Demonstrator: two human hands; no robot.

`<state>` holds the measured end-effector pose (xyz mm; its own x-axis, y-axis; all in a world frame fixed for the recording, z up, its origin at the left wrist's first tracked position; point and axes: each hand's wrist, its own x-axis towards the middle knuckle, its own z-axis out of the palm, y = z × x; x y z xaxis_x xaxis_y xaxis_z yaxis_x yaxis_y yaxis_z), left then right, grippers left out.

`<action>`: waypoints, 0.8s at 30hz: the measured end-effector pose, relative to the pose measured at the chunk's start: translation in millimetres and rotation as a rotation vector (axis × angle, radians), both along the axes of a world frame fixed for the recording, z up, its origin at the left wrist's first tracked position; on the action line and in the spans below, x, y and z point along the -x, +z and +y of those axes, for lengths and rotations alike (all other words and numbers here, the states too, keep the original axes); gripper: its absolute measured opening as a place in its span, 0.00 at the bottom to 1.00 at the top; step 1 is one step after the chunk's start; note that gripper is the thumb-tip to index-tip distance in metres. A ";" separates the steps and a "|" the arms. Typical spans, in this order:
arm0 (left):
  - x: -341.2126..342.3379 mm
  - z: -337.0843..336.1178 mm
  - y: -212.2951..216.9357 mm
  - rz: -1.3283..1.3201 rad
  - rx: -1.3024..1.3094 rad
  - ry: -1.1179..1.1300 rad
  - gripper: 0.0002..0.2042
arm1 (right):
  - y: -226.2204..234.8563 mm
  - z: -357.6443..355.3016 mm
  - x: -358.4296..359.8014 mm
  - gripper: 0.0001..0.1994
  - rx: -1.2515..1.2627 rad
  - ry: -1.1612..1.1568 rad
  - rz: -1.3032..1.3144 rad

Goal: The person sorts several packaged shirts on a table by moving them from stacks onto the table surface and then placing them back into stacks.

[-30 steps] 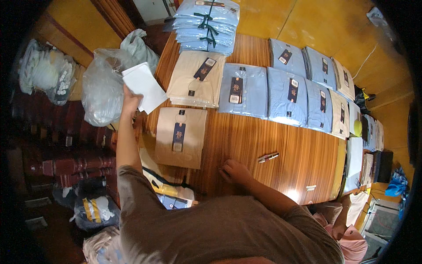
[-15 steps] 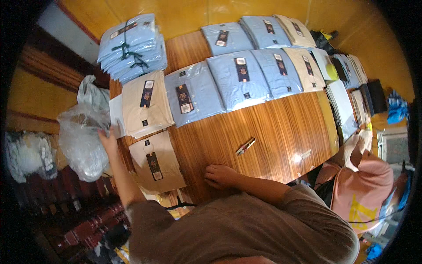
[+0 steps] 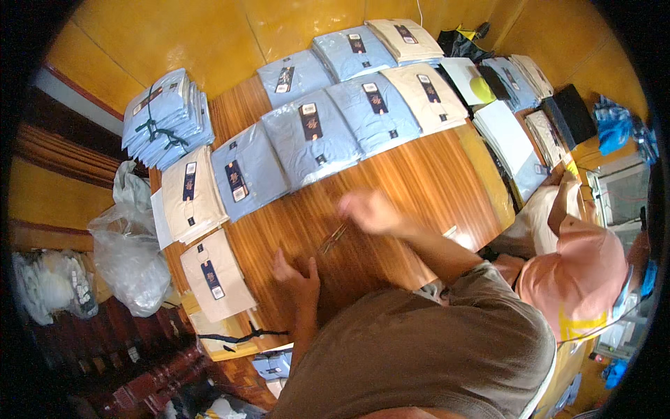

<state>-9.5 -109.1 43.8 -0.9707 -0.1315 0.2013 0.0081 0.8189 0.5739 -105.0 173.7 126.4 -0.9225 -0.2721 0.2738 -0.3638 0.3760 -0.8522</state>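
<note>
My left hand [image 3: 297, 281] is over the wooden table [image 3: 405, 188], fingers apart and nothing in it. Farther right, my right hand [image 3: 370, 211] is smeared by motion, so its fingers cannot be made out. Between the two lies a small pair of thread snips [image 3: 333, 239], blurred and close to the right hand. Left of my left hand sits a single folded beige garment [image 3: 234, 269] with a dark hang tag. Beyond the hands, a bagged light-blue garment [image 3: 259, 167] and a beige stack [image 3: 207, 188] stand in the nearer row.
Bagged blue stacks [image 3: 349, 52] line the table's far side. A tied blue bundle [image 3: 167, 115] stands far left, above a clear plastic bag [image 3: 129, 258]. White sheets [image 3: 506, 140] lie at the right, where another person in a pink top [image 3: 572, 279] is.
My left hand has left the plastic bag's side and come right, over the table. My right hand has lifted and moved forward near the snips. The view has shifted right.
</note>
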 end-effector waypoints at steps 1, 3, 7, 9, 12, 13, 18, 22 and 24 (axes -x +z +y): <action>4.8 8.9 -1.6 -0.048 0.043 0.003 0.46 | -12.6 45.8 26.2 0.14 -0.042 -0.263 -0.068; 8.2 25.4 2.4 -0.086 0.248 0.059 0.43 | 7.9 126.7 85.0 0.14 0.449 -0.462 -0.050; 7.9 33.0 4.4 -0.171 0.443 0.085 0.40 | 33.8 264.2 209.2 0.19 1.094 -0.556 -0.465; 9.5 32.5 1.3 -0.182 0.421 0.076 0.38 | 17.6 317.2 258.3 0.16 1.057 -0.639 -0.397; 11.3 29.7 -7.4 -0.146 0.355 0.074 0.34 | -0.7 358.6 319.3 0.20 1.034 -0.820 -0.431; 11.7 31.9 -5.7 -0.142 0.338 0.065 0.34 | -12.0 370.2 337.1 0.19 0.987 -0.851 -0.448; -1.7 34.0 7.1 -0.137 0.341 0.023 0.39 | -67.1 373.1 408.8 0.12 1.070 -0.779 -0.440; 15.5 34.3 3.9 -0.158 0.212 -0.028 0.46 | -81.5 440.8 463.9 0.19 1.003 -0.681 -0.390; 17.6 28.0 13.4 -0.079 0.336 -0.034 0.48 | -61.6 441.3 478.2 0.19 1.006 -0.646 -0.427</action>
<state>-27.1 -81.0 57.2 -0.9878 -0.0375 0.1514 0.0051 0.9624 0.2717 -583.2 615.0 64.8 -0.8747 0.4129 -0.2538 0.0169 -0.4973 -0.8674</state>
